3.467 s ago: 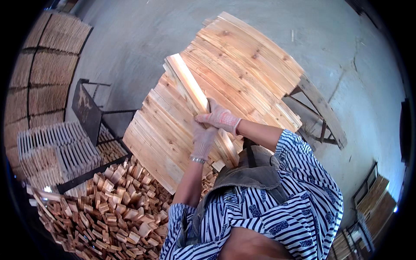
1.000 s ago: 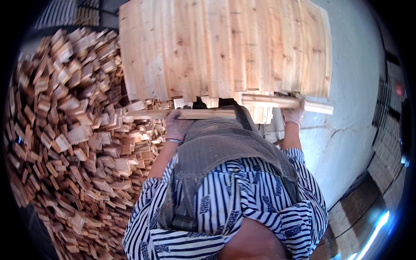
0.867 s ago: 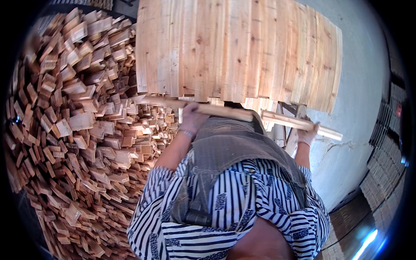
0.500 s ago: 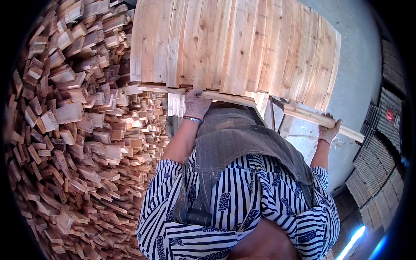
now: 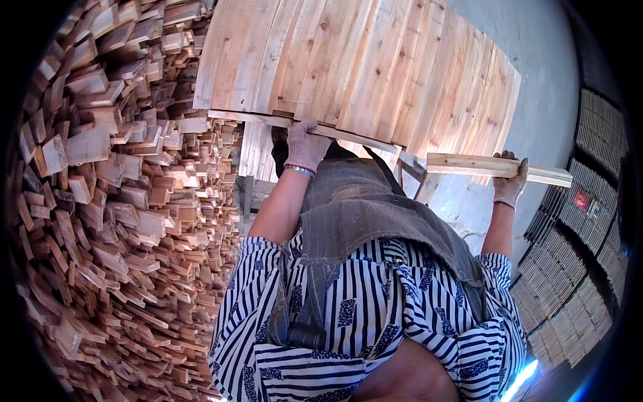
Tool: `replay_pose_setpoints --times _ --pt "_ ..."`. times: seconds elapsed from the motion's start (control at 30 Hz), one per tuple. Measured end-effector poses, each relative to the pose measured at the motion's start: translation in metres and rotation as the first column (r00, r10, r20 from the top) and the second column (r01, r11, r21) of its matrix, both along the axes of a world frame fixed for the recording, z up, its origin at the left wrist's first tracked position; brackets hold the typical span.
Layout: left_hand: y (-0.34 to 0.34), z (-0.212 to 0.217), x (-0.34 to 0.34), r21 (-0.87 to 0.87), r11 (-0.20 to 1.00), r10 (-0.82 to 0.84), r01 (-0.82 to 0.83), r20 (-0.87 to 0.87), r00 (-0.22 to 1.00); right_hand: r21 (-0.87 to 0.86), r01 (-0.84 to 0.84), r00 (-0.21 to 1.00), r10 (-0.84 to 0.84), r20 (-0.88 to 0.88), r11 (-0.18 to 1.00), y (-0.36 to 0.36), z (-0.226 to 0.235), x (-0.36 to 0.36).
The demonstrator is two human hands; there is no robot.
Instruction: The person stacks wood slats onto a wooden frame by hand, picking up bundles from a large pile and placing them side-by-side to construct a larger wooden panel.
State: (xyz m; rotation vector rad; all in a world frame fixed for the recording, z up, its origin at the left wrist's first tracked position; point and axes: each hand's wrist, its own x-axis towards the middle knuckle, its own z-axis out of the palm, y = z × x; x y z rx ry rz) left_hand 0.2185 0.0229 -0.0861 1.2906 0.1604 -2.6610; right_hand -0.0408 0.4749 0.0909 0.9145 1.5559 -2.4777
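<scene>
A row of pale, knotty wooden planks [image 5: 355, 63] lies side by side in front of me, their near ends uneven. Under those ends, a long thin wooden board [image 5: 258, 119] runs crosswise, with my left hand [image 5: 308, 146] in a knitted glove closed over it. Off to the right, my right hand [image 5: 510, 179], also gloved, grips another wooden board [image 5: 462, 163] near its outer end. That board seems to be two pieces held together, though the hand hides part of it. It sits apart from the left one, close to the row's near right corner.
At my left rises a large heap of short wood offcuts [image 5: 120, 221]. Stacked bundles of thin slats [image 5: 546, 271] stand on the right, beside a pale grey surface [image 5: 546, 87]. Wooden supports [image 5: 418, 175] show beneath the planks, near my grey apron [image 5: 375, 214].
The board in my right hand has swung from slanting toward me to lying nearly crosswise, its outer end farther away. My left hand keeps its grip on the other board. The view has shifted slightly.
</scene>
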Motion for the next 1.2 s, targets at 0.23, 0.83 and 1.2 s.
replay_pose_setpoints --times 0.23,0.83,1.2 --pt "-0.014 0.012 0.005 0.056 0.998 0.003 -0.003 -0.005 1.000 0.143 -0.160 0.985 0.168 -0.040 0.977 -0.035 0.020 -0.011" --pt "-0.044 -0.061 0.050 -0.868 -0.157 -0.119 0.471 0.490 0.864 0.295 -0.892 0.380 0.922 0.077 0.343 -0.236 0.042 0.001" --pt "-0.065 -0.086 0.071 -0.329 0.944 -0.023 0.013 -0.027 0.999 0.249 -0.926 0.329 0.928 0.173 0.282 -0.227 0.037 0.010"
